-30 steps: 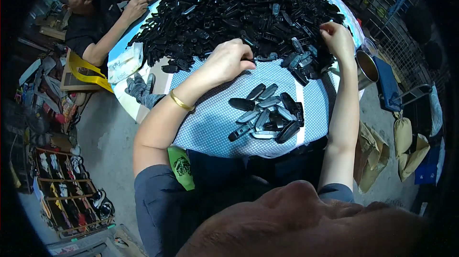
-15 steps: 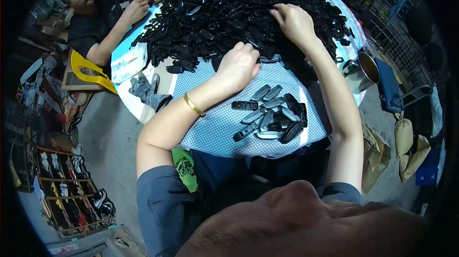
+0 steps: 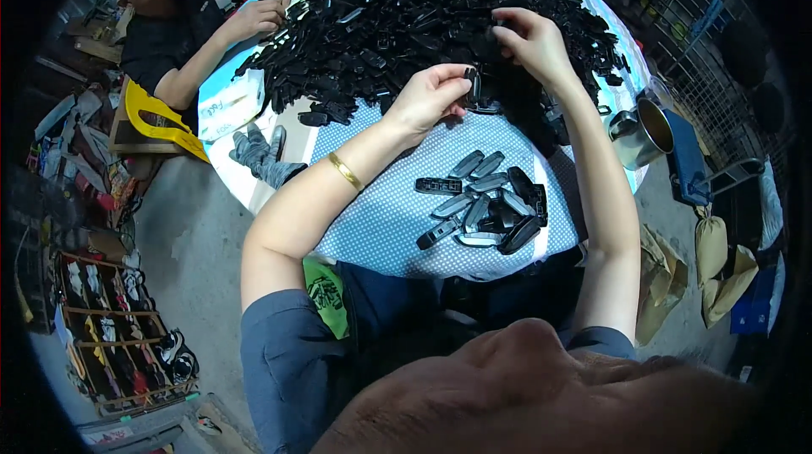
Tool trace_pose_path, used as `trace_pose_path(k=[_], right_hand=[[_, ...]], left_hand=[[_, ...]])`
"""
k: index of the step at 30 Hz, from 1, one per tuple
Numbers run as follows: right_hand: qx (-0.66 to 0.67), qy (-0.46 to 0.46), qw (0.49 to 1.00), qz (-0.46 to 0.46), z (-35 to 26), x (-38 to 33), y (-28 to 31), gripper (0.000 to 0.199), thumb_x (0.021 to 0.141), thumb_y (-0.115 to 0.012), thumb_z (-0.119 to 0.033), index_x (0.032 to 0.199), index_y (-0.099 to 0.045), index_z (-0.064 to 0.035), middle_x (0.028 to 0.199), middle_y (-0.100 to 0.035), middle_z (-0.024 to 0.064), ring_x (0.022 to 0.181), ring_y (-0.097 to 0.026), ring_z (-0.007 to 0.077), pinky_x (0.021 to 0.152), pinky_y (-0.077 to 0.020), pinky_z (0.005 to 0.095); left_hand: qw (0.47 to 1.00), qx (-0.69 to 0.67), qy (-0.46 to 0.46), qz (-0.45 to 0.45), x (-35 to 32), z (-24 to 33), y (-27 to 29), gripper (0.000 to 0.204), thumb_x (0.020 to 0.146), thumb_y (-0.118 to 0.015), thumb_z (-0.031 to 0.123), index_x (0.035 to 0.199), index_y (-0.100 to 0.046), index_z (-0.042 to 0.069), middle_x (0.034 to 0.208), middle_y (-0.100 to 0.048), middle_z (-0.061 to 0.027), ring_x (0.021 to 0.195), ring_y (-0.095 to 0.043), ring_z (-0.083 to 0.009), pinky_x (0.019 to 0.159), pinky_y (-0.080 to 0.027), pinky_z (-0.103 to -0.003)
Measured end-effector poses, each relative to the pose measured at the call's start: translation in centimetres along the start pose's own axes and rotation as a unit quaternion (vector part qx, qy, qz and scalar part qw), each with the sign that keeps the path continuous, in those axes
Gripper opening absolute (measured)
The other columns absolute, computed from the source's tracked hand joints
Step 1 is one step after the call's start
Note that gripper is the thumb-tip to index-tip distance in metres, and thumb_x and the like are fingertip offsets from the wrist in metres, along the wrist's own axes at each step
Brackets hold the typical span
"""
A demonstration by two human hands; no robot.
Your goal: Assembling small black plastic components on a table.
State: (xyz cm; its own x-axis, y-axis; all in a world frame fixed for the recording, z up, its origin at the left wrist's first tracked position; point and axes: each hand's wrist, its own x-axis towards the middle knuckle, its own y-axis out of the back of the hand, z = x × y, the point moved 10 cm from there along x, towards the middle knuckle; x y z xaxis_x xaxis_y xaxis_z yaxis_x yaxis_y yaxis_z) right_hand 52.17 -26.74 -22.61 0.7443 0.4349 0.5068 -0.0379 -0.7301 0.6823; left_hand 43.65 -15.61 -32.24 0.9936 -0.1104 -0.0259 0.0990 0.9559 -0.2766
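Observation:
A large heap of small black plastic casings point(image 3: 372, 23) covers the far part of the round table. Pinched between the thumb and fingers of my left hand point(image 3: 429, 101), at the heap's near edge, is a narrow black plastic casing point(image 3: 474, 87). My right hand point(image 3: 538, 46) is over the heap, further right, thumb and forefinger curled toward each other; whether a piece is between them is hard to make out against the dark heap. Closer to me, a small loose group of black and grey oblong casings point(image 3: 479, 207) lies on a blue-white patterned cloth point(image 3: 372, 226).
Across the table at left, a co-worker's hands point(image 3: 269, 10) work at the heap's edge. A grey glove point(image 3: 258, 156) and a white marked packet point(image 3: 230, 107) lie at left. At right stands a metal mug point(image 3: 640, 134). A yellow plastic chair point(image 3: 152, 120) is beside the table.
My left hand has moved slightly up and right and now shows a black casing in its fingers. My right hand has shifted a little right. The co-worker's hands have moved right and closer together.

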Motion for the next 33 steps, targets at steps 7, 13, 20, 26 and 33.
trace_pose_path(k=[7,13,20,26,33], right_hand=[[0.397,-0.094,0.912,-0.052,-2.0,-6.1,-0.9,0.027,0.085,-0.060,-0.013,0.106,-0.057,0.0030,0.090,-0.062,0.0069,0.080,-0.062,0.0135,0.070,-0.0502,0.0243],[0.358,-0.064,0.931,-0.004,-0.3,-7.5,-1.6,0.022,0.085,-0.057,-0.007,0.106,-0.056,0.0018,0.095,-0.061,0.0058,0.083,-0.060,0.0111,0.074,-0.0494,0.0237],[0.433,-0.068,0.899,0.020,-1.4,-8.5,-1.6,0.041,0.079,-0.059,0.004,0.118,-0.050,0.0026,0.114,-0.054,0.0078,0.097,-0.058,0.0141,0.087,-0.0455,0.0244],[0.265,0.054,0.962,0.046,-4.1,-8.7,0.5,0.035,0.076,-0.061,0.003,0.111,-0.058,0.0002,0.102,-0.053,0.0062,0.088,-0.057,0.0113,0.077,-0.0470,0.0208],[0.198,0.078,0.975,0.067,-5.0,-9.1,0.4,0.032,0.075,-0.063,0.002,0.108,-0.061,-0.0010,0.095,-0.053,0.0068,0.081,-0.055,0.0101,0.067,-0.0485,0.0216]], left_hand=[[0.998,-0.069,0.008,0.013,-0.4,0.7,0.0,0.025,0.086,-0.053,0.005,0.110,-0.056,-0.003,0.089,-0.061,-0.0080,0.072,-0.060,-0.0137,0.066,-0.051,-0.021],[0.990,-0.110,-0.037,-0.076,-0.9,2.3,-1.9,0.041,0.080,-0.054,-0.003,0.120,-0.046,-0.007,0.091,-0.061,-0.0102,0.081,-0.060,-0.0147,0.080,-0.049,-0.025],[0.972,0.160,-0.170,0.038,-1.9,4.3,-2.1,0.038,0.078,-0.063,0.001,0.113,-0.052,-0.004,0.104,-0.057,-0.0112,0.074,-0.059,-0.0072,0.057,-0.048,-0.018],[0.960,0.175,-0.199,0.087,-1.8,5.0,0.0,0.019,0.077,-0.066,0.006,0.096,-0.065,0.000,0.094,-0.062,-0.0035,0.073,-0.058,-0.0060,0.061,-0.047,-0.019],[0.972,0.131,-0.184,0.059,-1.9,4.6,-0.6,0.025,0.078,-0.066,0.005,0.102,-0.065,0.002,0.096,-0.062,-0.0039,0.081,-0.058,-0.0080,0.071,-0.047,-0.019]])
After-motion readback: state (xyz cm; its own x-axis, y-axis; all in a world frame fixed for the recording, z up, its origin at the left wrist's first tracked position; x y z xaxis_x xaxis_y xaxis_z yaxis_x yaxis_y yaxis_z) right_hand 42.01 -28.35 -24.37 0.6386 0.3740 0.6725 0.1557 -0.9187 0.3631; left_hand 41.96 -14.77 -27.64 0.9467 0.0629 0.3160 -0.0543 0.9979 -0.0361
